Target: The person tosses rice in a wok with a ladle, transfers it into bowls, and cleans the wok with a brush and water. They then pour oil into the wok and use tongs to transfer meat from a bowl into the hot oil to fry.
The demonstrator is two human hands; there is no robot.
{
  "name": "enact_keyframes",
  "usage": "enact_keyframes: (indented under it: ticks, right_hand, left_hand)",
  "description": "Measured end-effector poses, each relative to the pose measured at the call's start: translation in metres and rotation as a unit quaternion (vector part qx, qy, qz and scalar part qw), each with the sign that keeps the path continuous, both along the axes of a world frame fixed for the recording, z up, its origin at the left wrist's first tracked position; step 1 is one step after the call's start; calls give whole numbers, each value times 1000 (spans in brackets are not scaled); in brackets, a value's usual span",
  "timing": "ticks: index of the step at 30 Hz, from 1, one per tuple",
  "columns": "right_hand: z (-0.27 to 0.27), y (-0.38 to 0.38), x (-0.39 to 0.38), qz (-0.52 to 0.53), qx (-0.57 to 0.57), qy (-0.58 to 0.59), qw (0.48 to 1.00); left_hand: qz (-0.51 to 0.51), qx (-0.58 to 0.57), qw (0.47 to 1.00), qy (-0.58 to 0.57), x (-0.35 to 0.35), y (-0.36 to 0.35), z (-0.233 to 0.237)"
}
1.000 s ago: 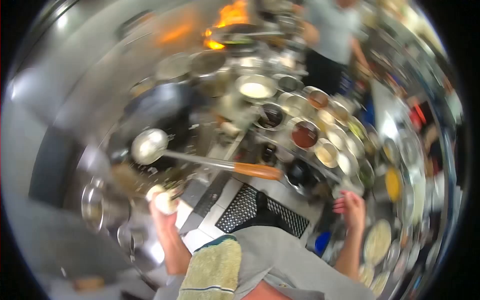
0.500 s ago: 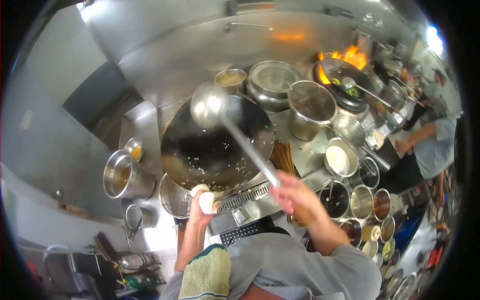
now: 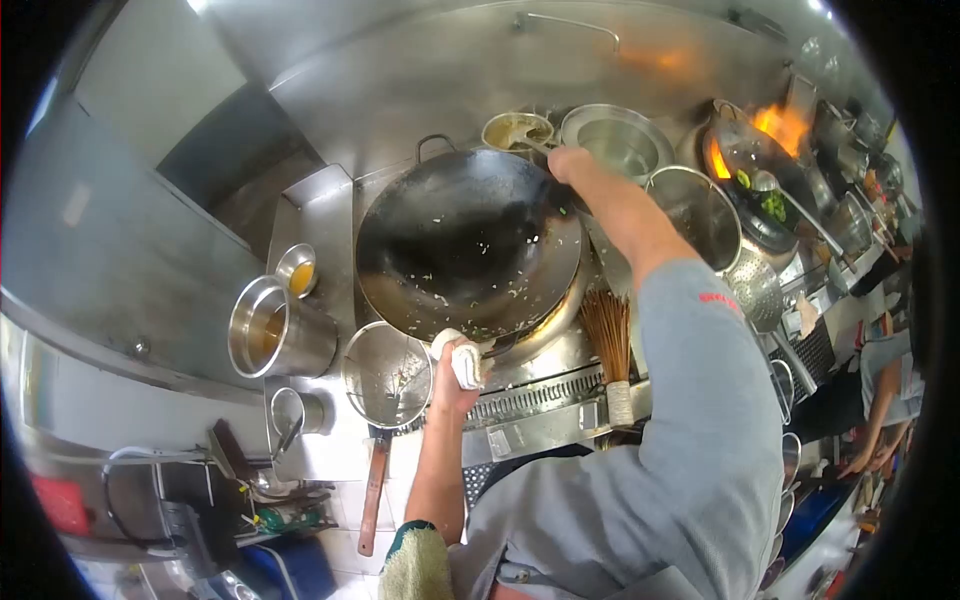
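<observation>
My left hand [image 3: 456, 385] is closed around a folded white cloth [image 3: 465, 365] at the near rim of a large black wok [image 3: 450, 240]. Small pale bits are scattered over the wok's inside. Stretched out beyond the wok, my right hand [image 3: 570, 163] grips a ladle [image 3: 533, 144] by its handle. The ladle's bowl end is at a metal pot [image 3: 487, 130] behind the wok and is mostly hidden in it. A wide pot of clear liquid [image 3: 663, 150] stands just past my right hand.
Left of the wok are a tall pot [image 3: 325, 340], a small bowl of yellow liquid [image 3: 301, 277] and a wooden-handled strainer [image 3: 375, 490]. A bamboo brush [image 3: 606, 335] lies to the right. Flames [image 3: 782, 128] rise at another wok [image 3: 745, 165]. Co-workers stand far right.
My right hand has swung the ladle from above the wok to the pot behind it. My left hand still holds the cloth at the wok's rim. The view has shifted.
</observation>
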State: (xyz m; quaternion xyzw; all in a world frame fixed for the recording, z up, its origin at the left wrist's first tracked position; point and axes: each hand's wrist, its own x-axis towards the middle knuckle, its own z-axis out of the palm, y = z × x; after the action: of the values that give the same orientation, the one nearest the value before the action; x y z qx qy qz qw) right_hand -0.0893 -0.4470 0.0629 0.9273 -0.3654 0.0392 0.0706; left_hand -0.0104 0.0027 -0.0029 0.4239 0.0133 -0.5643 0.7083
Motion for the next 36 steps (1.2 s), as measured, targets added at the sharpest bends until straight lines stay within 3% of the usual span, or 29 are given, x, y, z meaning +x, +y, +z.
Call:
enact_keyframes:
  ticks: [1,3,5,7,8,11,13,15,17,19,22,23,25,26,28,30,32,33,34,36]
  right_hand:
    - [5,-8,6,-30,139,-4,990]
    - [36,-40,23,-86,392,-11,916]
    - [36,-19,19,-82,299,44,950]
    - [37,4,17,-82,209,90,970]
    - [49,5,27,-57,144,210,965]
    - [67,-9,12,-126,302,26,945]
    - [62,7,-28,-121,327,-135,927]
    - [46,45,-71,-140,323,-329,877]
    - [31,85,-92,-224,245,-334,882]
    - [-38,64,-104,-258,51,-289,921]
    - [-5,78,-127,-241,398,-428,774]
    - [-3,79,-131,-158,540,-580,589]
    - [3,81,-142,45,678,-728,93]
    - [9,77,-138,-4,670,-742,34]
    - [30,94,-141,10,685,-728,-35]
    - [45,115,-139,36,707,-700,-97]
    - [60,141,-145,60,732,-666,-131]
    - [72,161,-151,59,745,-650,-137]
    - [86,185,-157,58,751,-641,-147]
    - [108,239,-171,51,766,-618,-171]
  left_hand:
    - [-15,-10,1000,9,1,14,-4]
    - [-43,-43,998,30,-4,45,15]
    - [28,58,997,51,-16,87,8]
    - [-26,44,996,75,-23,134,1]
    - [-28,92,994,42,-26,155,-9]
    - [-40,175,982,-58,-23,216,-50]
    - [-49,131,990,-33,-16,227,-32]
    - [14,136,991,-14,-2,248,-43]
    - [38,94,995,-15,0,233,0]
    - [55,25,998,15,7,233,6]
    - [63,25,996,-56,3,219,29]
    - [44,23,994,-95,7,217,30]
    - [40,44,985,-164,8,218,33]
    - [20,50,979,-194,9,215,43]
    - [-5,84,962,-260,24,214,35]
    - [-73,45,903,-421,31,197,35]
    - [-146,9,840,-523,11,160,78]
    - [-139,-86,776,-610,8,142,69]
    - [-144,-108,752,-634,0,126,78]
    - [-147,-166,573,-789,-12,97,96]
